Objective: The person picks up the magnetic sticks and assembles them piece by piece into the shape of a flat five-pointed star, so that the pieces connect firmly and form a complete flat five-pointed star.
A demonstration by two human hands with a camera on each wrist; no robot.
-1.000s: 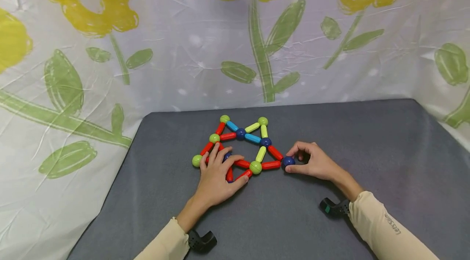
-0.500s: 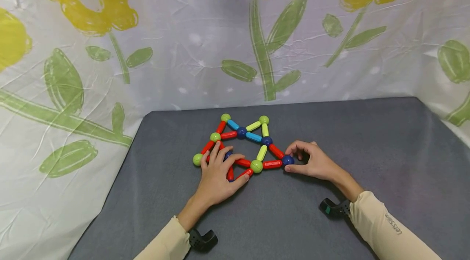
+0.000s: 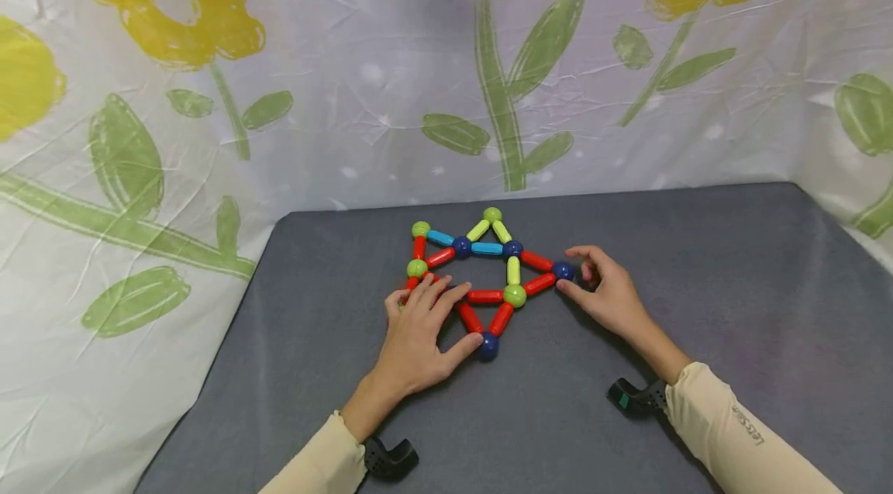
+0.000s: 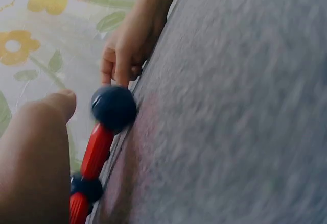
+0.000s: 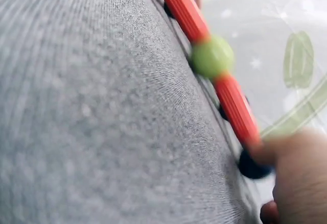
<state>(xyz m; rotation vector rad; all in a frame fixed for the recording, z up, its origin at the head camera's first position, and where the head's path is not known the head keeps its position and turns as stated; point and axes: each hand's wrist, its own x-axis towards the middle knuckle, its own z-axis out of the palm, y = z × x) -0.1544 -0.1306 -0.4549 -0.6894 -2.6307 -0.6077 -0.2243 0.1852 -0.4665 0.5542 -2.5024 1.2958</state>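
A flat frame of magnetic rods and balls lies on the grey table. It has red rods (image 3: 484, 296), light blue rods (image 3: 487, 249), yellow-green rods (image 3: 514, 271), green balls (image 3: 515, 295) and dark blue balls. My left hand (image 3: 416, 347) rests with fingers spread over the frame's left part, hiding some pieces there. Its thumb tip reaches the front dark blue ball (image 3: 489, 347). At the frame's right corner, my right hand (image 3: 614, 296) pinches a dark blue ball (image 3: 563, 271) between thumb and index finger. The right wrist view shows that thumb against the ball (image 5: 254, 165).
The grey tabletop (image 3: 725, 285) extends around the frame. Behind it hangs a pale cloth (image 3: 335, 129) printed with yellow flowers and green leaves. Black wrist cameras (image 3: 391, 459) sit below both sleeves.
The whole frame has turned counter-clockwise, its right corner swinging away from me and its front ball coming out beside my left thumb. My right hand has moved slightly up and right with the corner ball.
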